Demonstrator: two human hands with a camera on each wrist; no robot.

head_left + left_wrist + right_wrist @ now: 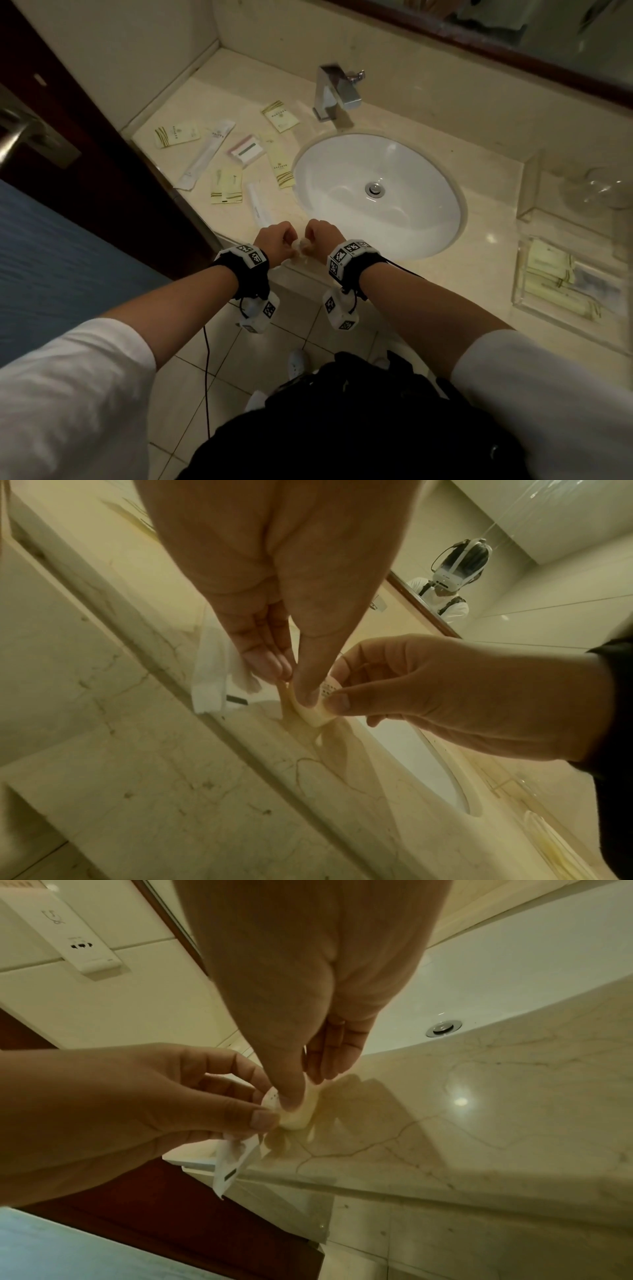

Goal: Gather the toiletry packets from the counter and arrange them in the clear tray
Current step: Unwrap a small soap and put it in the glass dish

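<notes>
Both hands meet at the counter's front edge and pinch one small pale packet (301, 248) between them. My left hand (291, 685) holds its near end (315, 712) with thumb and fingertips. My right hand (306, 1089) pinches the same packet (298, 1118) from the other side. Several packets lie scattered left of the sink: a yellow one (176, 135), a long white one (205, 154), a pink-and-green one (246, 149). A white wrapper (212, 674) hangs over the counter edge under my left hand. The clear tray (520, 301) sits far right with yellow packets (555, 274) inside.
The oval white sink (376, 192) and chrome faucet (337, 90) fill the counter's middle. Beyond the tray stands a clear holder with glassware (606, 188). A dark wooden door (85, 137) with a metal handle (20, 133) borders the counter's left end.
</notes>
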